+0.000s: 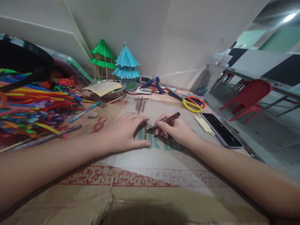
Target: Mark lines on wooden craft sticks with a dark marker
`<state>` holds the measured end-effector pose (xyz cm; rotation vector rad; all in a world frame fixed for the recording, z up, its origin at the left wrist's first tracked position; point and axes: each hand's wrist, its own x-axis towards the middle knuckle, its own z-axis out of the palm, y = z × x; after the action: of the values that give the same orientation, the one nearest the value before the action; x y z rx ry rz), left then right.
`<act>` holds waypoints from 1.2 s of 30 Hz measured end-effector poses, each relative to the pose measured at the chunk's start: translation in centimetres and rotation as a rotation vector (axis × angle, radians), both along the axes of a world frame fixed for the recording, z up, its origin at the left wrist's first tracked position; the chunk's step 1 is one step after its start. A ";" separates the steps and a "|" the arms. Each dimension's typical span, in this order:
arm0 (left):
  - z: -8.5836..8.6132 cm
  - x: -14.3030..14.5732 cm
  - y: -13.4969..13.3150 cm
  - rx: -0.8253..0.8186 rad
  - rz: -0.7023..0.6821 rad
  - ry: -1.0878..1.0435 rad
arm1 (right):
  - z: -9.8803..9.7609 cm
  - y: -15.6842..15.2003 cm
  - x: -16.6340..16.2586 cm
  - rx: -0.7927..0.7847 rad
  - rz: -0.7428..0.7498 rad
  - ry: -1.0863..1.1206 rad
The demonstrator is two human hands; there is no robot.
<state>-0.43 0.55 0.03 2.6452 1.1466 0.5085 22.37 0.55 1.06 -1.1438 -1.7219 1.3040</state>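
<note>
My right hand (174, 129) grips a brown marker pen (167, 119), its tip touching a thin brown-painted stick (145, 132) that lies on the cardboard sheet (150, 175). Resting flat on the cardboard, my left hand (127, 132) has its fingers spread and presses beside the stick, index finger and thumb on either side of it. Several more brown sticks (140, 104) lie a little farther back.
Colourful pipe cleaners (30, 103) are heaped at left. At the back stand green (102, 57) and blue (126, 65) pagoda models, a metal bowl (106, 89) and a blue glue gun (152, 84). Scissors (193, 104), pale sticks (204, 124) and a phone (221, 129) lie right. Red chair (248, 97) beyond.
</note>
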 end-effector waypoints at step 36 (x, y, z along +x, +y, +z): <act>0.2 0.1 0.1 -0.041 -0.057 -0.046 | -0.2 0.0 0.0 0.014 -0.036 0.038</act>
<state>-0.36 0.61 0.22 2.6086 1.0535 0.5267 22.37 0.51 0.87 -1.1295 -1.6731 1.2817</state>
